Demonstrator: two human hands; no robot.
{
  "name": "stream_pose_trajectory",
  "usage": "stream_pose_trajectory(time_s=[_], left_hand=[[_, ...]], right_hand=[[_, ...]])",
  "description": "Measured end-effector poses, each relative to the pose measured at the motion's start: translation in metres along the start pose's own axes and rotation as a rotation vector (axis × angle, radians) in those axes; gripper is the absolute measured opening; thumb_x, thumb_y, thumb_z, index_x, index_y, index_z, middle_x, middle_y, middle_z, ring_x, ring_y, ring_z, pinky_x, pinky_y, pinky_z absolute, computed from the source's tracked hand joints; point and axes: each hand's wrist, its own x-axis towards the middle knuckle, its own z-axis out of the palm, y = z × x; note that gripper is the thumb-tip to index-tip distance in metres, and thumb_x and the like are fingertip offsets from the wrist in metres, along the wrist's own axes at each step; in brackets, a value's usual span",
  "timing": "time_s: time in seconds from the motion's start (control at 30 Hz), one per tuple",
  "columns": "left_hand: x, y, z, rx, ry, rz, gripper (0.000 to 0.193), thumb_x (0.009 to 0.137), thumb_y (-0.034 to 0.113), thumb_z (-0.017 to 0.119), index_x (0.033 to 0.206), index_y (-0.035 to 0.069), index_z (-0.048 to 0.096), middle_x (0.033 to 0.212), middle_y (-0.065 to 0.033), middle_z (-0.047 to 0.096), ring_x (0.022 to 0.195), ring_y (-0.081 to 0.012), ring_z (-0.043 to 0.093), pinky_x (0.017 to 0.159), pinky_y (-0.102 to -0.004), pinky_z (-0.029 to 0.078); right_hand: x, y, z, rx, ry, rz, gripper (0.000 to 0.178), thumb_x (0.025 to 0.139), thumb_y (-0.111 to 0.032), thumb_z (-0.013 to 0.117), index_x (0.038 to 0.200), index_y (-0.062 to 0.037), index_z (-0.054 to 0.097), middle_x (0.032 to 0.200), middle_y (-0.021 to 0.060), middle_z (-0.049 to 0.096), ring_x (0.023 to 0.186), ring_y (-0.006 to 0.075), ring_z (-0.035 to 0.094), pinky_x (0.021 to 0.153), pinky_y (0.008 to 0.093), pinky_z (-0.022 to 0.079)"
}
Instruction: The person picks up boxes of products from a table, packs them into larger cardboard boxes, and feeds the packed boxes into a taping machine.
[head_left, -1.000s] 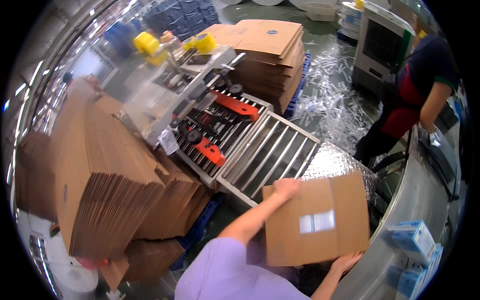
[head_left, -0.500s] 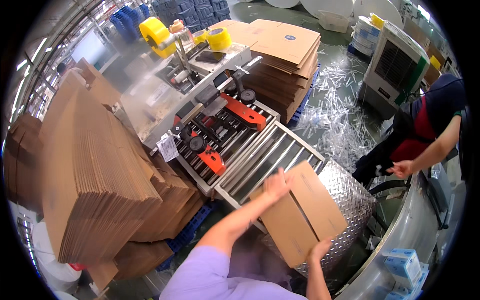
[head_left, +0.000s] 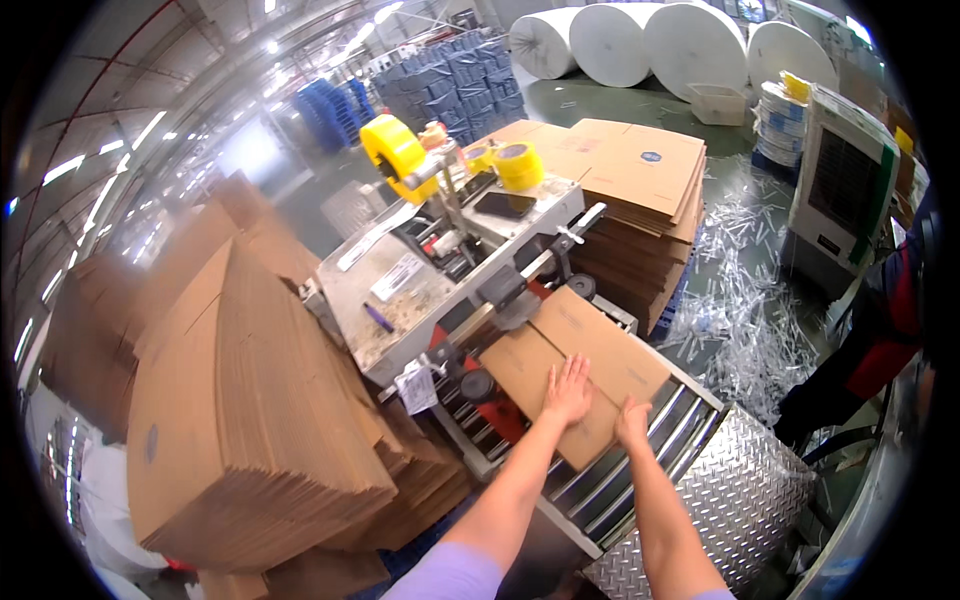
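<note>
A closed cardboard box [head_left: 620,350] lies on the metal rollers [head_left: 690,425] of a carton taping machine [head_left: 400,270], its far end between the orange side guides, by the black wheels. My left hand [head_left: 570,392] rests flat on the box's top, beside the seam between the flaps, fingers stretched out. At the box's near right edge, my right hand [head_left: 632,422] is closed on the side, its fingers bent and partly hidden. A big yellow tape roll [head_left: 398,155] is mounted on top of the machine, with smaller yellow tape rolls [head_left: 518,166] and a dark phone [head_left: 503,205] near it.
Tall stacks of flat cardboard [head_left: 270,400] stand close on the left, with another stack [head_left: 640,180] behind the machine. A diamond-plate metal surface [head_left: 730,500] adjoins the rollers. Plastic scraps [head_left: 740,300] litter the floor near an air cooler [head_left: 845,180]. Another person [head_left: 880,340] stands at right.
The box has moved forward from the diamond plate onto the rollers and into the machine's mouth, both hands going with it. My view has tilted up and turned left.
</note>
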Motion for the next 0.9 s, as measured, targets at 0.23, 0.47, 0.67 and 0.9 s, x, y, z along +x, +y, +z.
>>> stream_pose_trajectory(time_s=[0.23,0.47,0.67,0.9], left_hand=[[-0.210,0.027,-0.259,-0.233,0.458,0.644,0.028,0.072,0.012,0.064,0.100,0.006,0.060,0.105,-0.0092,0.059,0.096,-0.0221,0.056,0.080,-0.0326,0.044],[-0.378,-0.044,-0.422,0.449,0.427,-0.006,0.042,0.062,0.014,0.069,0.102,0.006,0.056,0.103,-0.0080,0.057,0.106,-0.0248,0.047,0.092,-0.0461,0.033],[-0.416,-0.106,-0.401,0.545,0.544,0.127,0.032,0.067,0.005,0.065,0.099,0.005,0.058,0.103,-0.0092,0.058,0.100,-0.0273,0.052,0.089,-0.0409,0.038],[-0.352,0.004,-0.491,0.875,1.255,0.054,0.016,0.077,0.022,0.061,0.087,0.009,0.063,0.073,-0.0073,0.061,0.066,-0.0268,0.058,0.057,-0.0342,0.045]], right_hand=[[-0.097,0.129,-0.097,-0.155,-0.297,-0.511,0.035,0.090,-0.029,0.040,0.100,0.0009,0.054,0.076,0.0122,0.062,0.068,0.0201,0.061,0.061,0.0301,0.047],[-0.240,0.348,-0.177,-0.556,-0.726,0.157,0.040,0.077,-0.038,0.053,0.089,-0.0008,0.063,0.069,0.0140,0.063,0.066,0.0206,0.062,0.064,0.0312,0.048],[-0.265,0.229,-0.179,-0.565,-0.587,-0.112,0.041,0.080,-0.033,0.048,0.102,0.0007,0.056,0.087,0.0209,0.060,0.083,0.0350,0.058,0.075,0.0390,0.045],[-0.285,0.144,-0.209,-0.177,-0.092,-0.302,0.023,0.082,-0.017,0.052,0.096,0.0013,0.057,0.080,0.0166,0.061,0.073,0.0239,0.060,0.066,0.0327,0.046]])
